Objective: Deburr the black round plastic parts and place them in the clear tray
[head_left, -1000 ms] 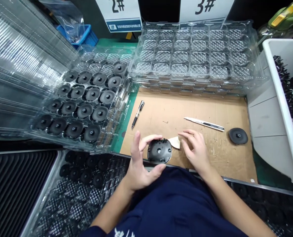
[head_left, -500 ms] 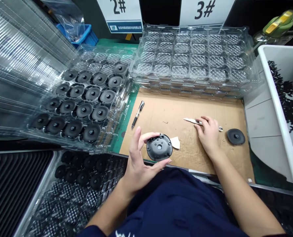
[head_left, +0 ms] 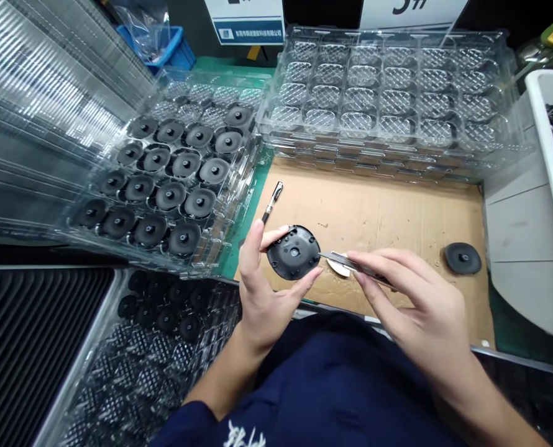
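Observation:
My left hand (head_left: 262, 292) grips a round black plastic disc (head_left: 293, 252) by its rim, held just above the cardboard sheet (head_left: 388, 217). My right hand (head_left: 420, 304) is closed on a slim utility knife (head_left: 346, 262), and the blade tip touches the disc's right edge. A small pale scrap (head_left: 338, 268) lies on the cardboard under the knife. Another black disc (head_left: 463, 257) rests on the cardboard at the right. A pen (head_left: 273, 201) lies at the cardboard's left edge.
A clear blister tray (head_left: 164, 180) filled with several black discs stands at the left. Stacked clear trays (head_left: 388, 93) with bare pockets sit at the back. A white bin (head_left: 551, 155) of small black parts is at the right. More discs in trays (head_left: 164, 323) lie below left.
My right hand took the knife off the cardboard and brought it left to the disc. My left hand raised the disc a little.

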